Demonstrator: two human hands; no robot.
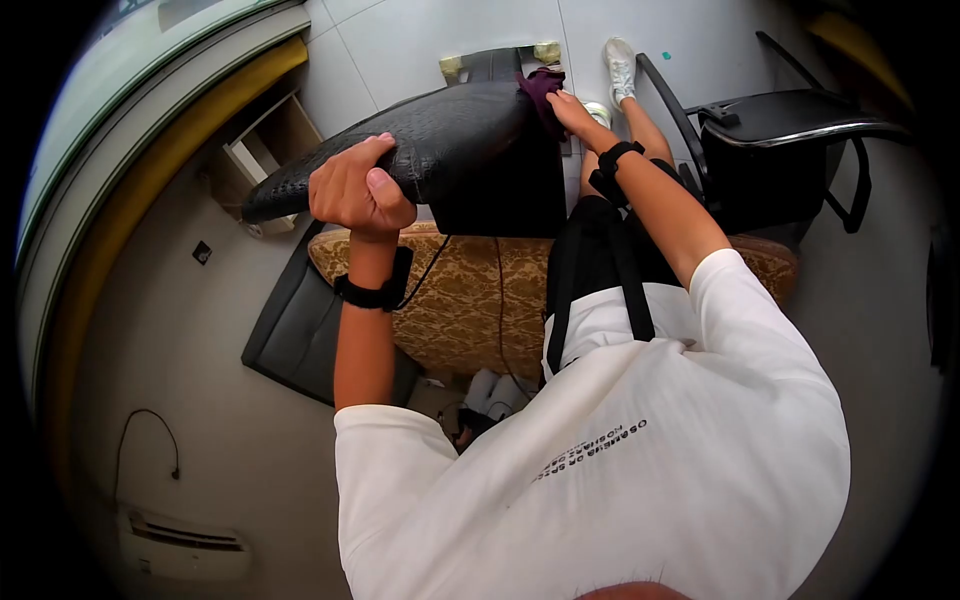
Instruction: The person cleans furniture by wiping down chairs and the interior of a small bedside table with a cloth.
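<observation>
While the right hand [573, 112] pinches a purple cloth [541, 95], the left hand [362, 190] holds the edge of a black padded piece [465, 125]

Item, principal: black padded piece, textured and glossy, tilted, in front of the person. A black support stands at its far side, with yellowish pads [547, 54] at its ends, above pale floor tiles [400, 40].

Item, left hand: fingers curled in, thumb folded near them, closed at the near edge of the padded piece. How far the fingertips wrap beneath is hidden.

Item, right hand: fingers drawn together on the bunched cloth, which lies against the far right end of the padded piece.

Stage, by judgement: cloth in contact, piece steadied by the opposite hand. Sliding the cloth over the textured covering would call for light, even pressure and a firm left hold, since the piece sits at a slant.

Containers: one pale open-fronted cabinet [246, 160], left of the padded piece; contents too dark to tell. No other container can be made out with certainty.

Surroundings: gold-patterned upholstery [440, 310], beneath and nearer the person; grey padded panel [300, 320], beside it at left; pale cylindrical objects [488, 392], just below the upholstery in view, kind unclear; black armchair [785, 118], at right. Each wrist bears a black strap, one on the left [372, 292], one on the right [610, 175].
</observation>
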